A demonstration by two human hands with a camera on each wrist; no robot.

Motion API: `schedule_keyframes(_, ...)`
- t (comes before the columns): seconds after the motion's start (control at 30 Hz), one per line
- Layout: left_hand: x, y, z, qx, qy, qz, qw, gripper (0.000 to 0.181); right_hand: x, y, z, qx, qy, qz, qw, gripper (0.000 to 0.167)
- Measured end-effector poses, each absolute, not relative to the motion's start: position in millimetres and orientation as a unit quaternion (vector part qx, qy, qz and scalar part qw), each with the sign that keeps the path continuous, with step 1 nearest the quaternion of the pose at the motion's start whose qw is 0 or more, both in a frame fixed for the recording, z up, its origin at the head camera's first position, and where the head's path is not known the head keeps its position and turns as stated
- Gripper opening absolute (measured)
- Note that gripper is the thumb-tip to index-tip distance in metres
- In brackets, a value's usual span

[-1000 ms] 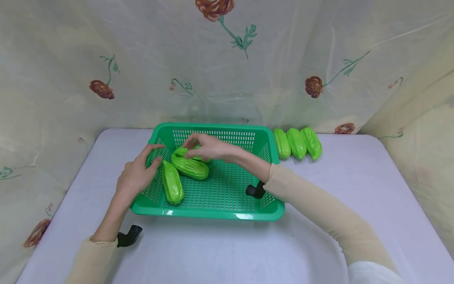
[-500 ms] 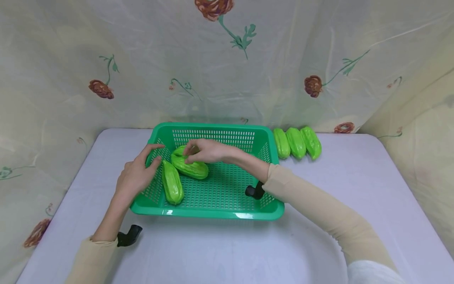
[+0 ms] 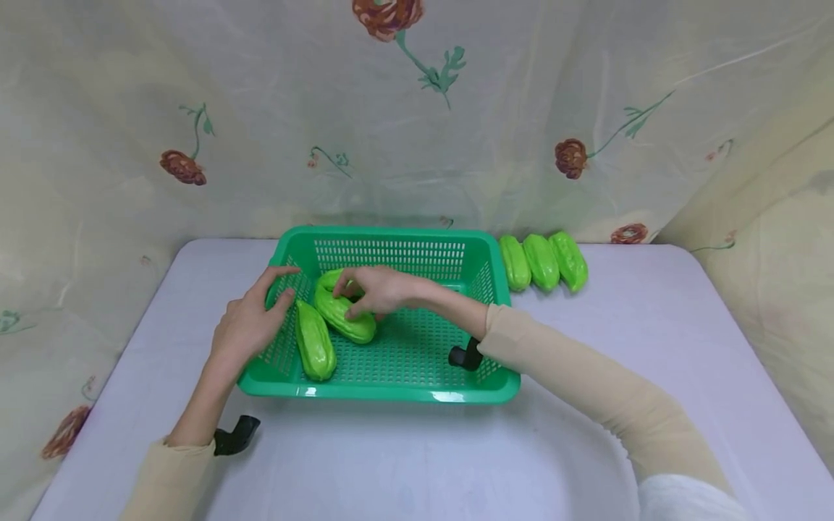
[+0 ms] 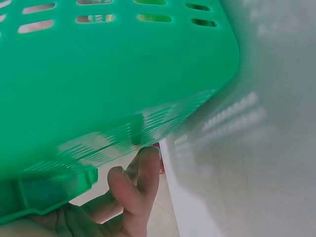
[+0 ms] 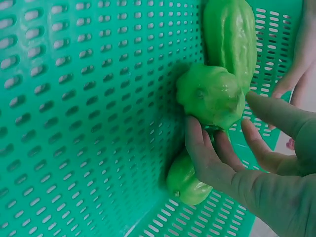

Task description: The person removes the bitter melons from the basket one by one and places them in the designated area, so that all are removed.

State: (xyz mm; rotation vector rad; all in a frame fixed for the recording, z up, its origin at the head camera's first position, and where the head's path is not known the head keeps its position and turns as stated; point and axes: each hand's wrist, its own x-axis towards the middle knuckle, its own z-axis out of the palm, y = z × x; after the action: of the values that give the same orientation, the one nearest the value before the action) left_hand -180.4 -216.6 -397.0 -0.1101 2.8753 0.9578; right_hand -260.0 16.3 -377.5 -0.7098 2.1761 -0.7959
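Observation:
Inside a green plastic basket (image 3: 404,394) lie several glossy green ribbed gourds; their exact kind is unclear. My right hand (image 3: 384,288) reaches in and grips the middle gourd (image 3: 357,330), its thumb on the near side. Seen from the right wrist, fingers curl around the knobbed end of this gourd (image 5: 210,96). To its left a second gourd (image 3: 316,344) lies lengthwise. Farther back another gourd (image 3: 330,278) is partly covered by the hand. My left hand (image 3: 247,325) holds the basket's left rim; the left wrist view shows its fingers (image 4: 148,173) outside the basket wall.
Beyond the basket's right end, three more gourds (image 3: 541,262) lie side by side on the pale tabletop (image 3: 651,325). A flowered cloth (image 3: 417,145) hangs behind the table. Black wrist mounts (image 3: 237,435) stick out from both sleeves.
My right hand has come lower and nearer, from above the far gourd to the middle one. The middle gourd's right end has swung toward me. My left hand stays at the rim.

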Motion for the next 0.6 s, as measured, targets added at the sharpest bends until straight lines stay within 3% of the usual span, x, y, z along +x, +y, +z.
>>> schedule_keyframes(0.6,-179.7,-215.2,-397.1,-0.038,0.948,0.312,0.05,0.05,-256.3,15.0,-380.7,-0.269,0.841,-0.306,0.356,0.063)
